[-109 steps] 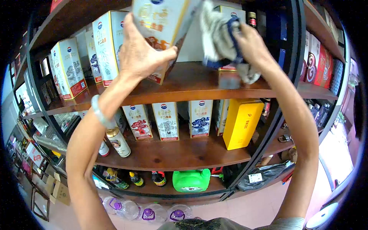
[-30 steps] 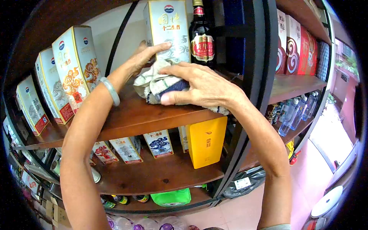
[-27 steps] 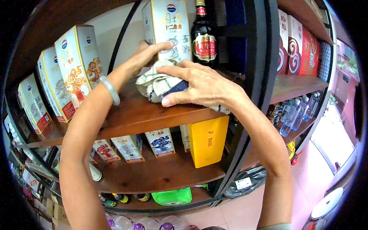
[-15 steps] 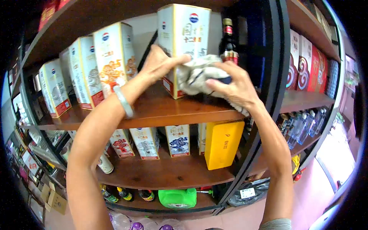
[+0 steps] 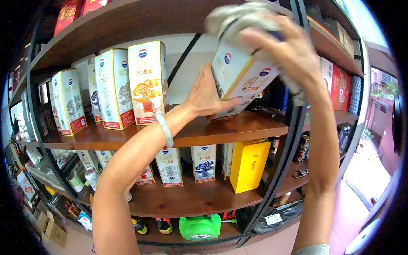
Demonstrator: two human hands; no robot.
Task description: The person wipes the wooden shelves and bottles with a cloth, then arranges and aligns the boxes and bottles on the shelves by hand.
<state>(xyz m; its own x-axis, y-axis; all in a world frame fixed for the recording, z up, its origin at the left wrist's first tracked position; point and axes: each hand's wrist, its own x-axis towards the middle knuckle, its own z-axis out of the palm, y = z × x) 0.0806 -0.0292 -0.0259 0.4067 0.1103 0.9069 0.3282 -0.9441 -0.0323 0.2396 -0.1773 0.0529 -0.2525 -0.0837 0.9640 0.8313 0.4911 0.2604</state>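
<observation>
A tall white liquor box (image 5: 238,76) with gold edges is tilted to the right above the middle shelf (image 5: 229,132). My left hand (image 5: 206,95), with a pale bangle at the wrist, grips it low, thumb across the front. Blurred by motion, my right hand (image 5: 289,49) clasps a greyish-white cloth (image 5: 242,15) over the box's top end. Part of the cloth hangs down behind my right wrist. To the left on the same shelf stand similar boxes, the nearest a white box with orange print (image 5: 146,85).
The shelf above (image 5: 127,23) lies close to the cloth. A black metal upright (image 5: 278,170) stands to the right. Below are a yellow box (image 5: 250,165), more white boxes (image 5: 204,163) and a green jug (image 5: 199,227). Red boxes (image 5: 340,87) sit on the right-hand rack.
The box has gone from nearly upright to tilted right. My right hand and the cloth have risen from its front to its top. My left hand has shifted right and lower on the box.
</observation>
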